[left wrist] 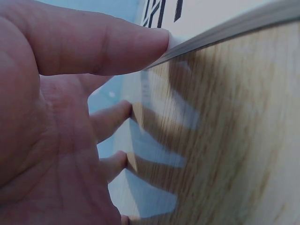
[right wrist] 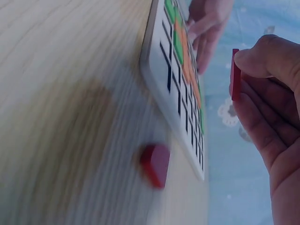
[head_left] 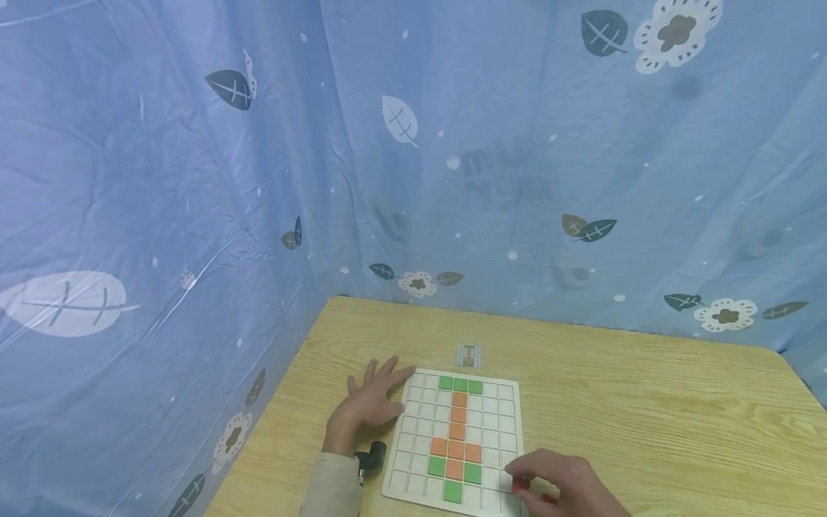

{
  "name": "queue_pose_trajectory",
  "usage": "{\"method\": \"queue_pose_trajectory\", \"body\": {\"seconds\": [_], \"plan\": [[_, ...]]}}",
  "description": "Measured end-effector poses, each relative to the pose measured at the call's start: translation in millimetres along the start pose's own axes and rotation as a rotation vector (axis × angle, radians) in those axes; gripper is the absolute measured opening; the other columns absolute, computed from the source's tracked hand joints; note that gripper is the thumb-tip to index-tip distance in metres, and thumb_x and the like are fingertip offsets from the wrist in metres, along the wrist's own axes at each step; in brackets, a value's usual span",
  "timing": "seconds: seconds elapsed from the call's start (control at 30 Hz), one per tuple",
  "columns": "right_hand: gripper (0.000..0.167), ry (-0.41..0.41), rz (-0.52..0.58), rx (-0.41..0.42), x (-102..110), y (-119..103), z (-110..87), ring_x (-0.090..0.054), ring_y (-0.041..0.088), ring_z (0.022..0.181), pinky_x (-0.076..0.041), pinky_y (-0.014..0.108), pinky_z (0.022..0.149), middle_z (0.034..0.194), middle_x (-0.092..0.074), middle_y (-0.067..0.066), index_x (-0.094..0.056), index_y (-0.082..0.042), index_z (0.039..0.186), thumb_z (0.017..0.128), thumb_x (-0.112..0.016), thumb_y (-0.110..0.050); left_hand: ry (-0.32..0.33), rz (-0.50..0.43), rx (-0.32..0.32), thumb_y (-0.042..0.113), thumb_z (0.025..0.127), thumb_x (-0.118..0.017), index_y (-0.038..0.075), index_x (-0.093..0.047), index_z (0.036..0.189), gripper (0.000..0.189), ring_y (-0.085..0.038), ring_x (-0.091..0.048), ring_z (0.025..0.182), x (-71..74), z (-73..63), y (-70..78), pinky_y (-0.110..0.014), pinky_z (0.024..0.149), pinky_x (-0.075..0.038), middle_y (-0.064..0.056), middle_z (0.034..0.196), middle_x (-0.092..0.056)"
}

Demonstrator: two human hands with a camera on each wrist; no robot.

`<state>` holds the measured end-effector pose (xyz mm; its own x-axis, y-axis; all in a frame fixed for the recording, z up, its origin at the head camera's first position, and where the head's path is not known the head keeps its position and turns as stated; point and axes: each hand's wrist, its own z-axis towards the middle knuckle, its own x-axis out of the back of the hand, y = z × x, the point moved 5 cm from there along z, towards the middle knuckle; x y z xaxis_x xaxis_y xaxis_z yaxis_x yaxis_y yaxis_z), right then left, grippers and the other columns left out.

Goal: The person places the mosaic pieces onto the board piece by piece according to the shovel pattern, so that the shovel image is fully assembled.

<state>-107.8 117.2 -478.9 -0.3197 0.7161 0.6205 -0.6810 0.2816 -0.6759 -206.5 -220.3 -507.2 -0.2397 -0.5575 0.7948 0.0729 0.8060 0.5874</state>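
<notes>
A white grid board (head_left: 497,424) lies on the table, with green tiles (head_left: 453,492) and orange tiles (head_left: 457,431) set in its squares. My left hand (head_left: 368,403) rests at the board's left edge, its fingers spread and the thumb against the rim. Over the lower right corner, my right hand (head_left: 565,477) pinches a thin red tile (right wrist: 236,77) between thumb and fingers. Another red tile (right wrist: 155,165) lies on the table beside the board, partly covered by the right hand in the head view.
Beyond the board's top edge lies a small card (head_left: 469,356) with a printed grid picture. A black device (head_left: 371,457) sits at the left wrist. Blue patterned curtains (head_left: 491,179) hang behind and to the left of the wooden table (head_left: 646,402).
</notes>
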Motion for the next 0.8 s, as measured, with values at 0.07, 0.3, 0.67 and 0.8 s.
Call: {"method": "queue_pose_trajectory", "body": {"seconds": [0.07, 0.3, 0.67, 0.8], "plan": [[0.03, -0.016, -0.002, -0.006, -4, -1, 5.3, -0.066, -0.001, 0.09, -0.059, 0.02, 0.074, 0.104, -0.075, -0.015, -0.08, -0.016, 0.121, 0.095, -0.082, -0.003, -0.001, -0.001, -0.002, 0.008, 0.085, -0.066, 0.026, -0.053, 0.164, 0.082, -0.055, -0.007, 0.168, -0.1, 0.3, -0.4, -0.092, 0.12, 0.007, -0.015, 0.182, -0.027], [0.029, -0.052, -0.039, -0.002, -20, -3, 21.2, -0.065, -0.003, 0.09, -0.061, 0.022, 0.078, 0.103, -0.075, -0.018, -0.081, -0.019, 0.119, 0.093, -0.084, -0.006, -0.01, 0.007, 0.007, 0.009, 0.087, -0.067, 0.028, -0.052, 0.165, 0.082, -0.053, -0.006, 0.169, 0.3, 1.1, 0.0, -0.09, 0.121, 0.008, -0.013, 0.182, -0.026], [0.027, -0.115, 0.044, -0.007, -47, -8, 36.3, -0.065, -0.005, 0.091, -0.06, 0.02, 0.079, 0.099, -0.073, -0.021, -0.081, -0.023, 0.113, 0.095, -0.078, -0.003, -0.012, 0.008, 0.015, 0.009, 0.087, -0.068, 0.028, -0.052, 0.165, 0.081, -0.053, -0.006, 0.169, 2.1, -1.0, 2.8, -0.09, 0.122, 0.008, -0.014, 0.182, -0.026], [0.024, -0.152, 0.044, -0.007, -55, -7, 39.0, -0.064, -0.006, 0.092, -0.059, 0.019, 0.08, 0.1, -0.073, -0.021, -0.082, -0.022, 0.115, 0.098, -0.077, -0.006, -0.012, 0.006, 0.012, 0.009, 0.086, -0.067, 0.028, -0.053, 0.164, 0.082, -0.054, -0.006, 0.168, 1.7, 0.6, 0.9, -0.09, 0.121, 0.008, -0.014, 0.182, -0.027]]}}
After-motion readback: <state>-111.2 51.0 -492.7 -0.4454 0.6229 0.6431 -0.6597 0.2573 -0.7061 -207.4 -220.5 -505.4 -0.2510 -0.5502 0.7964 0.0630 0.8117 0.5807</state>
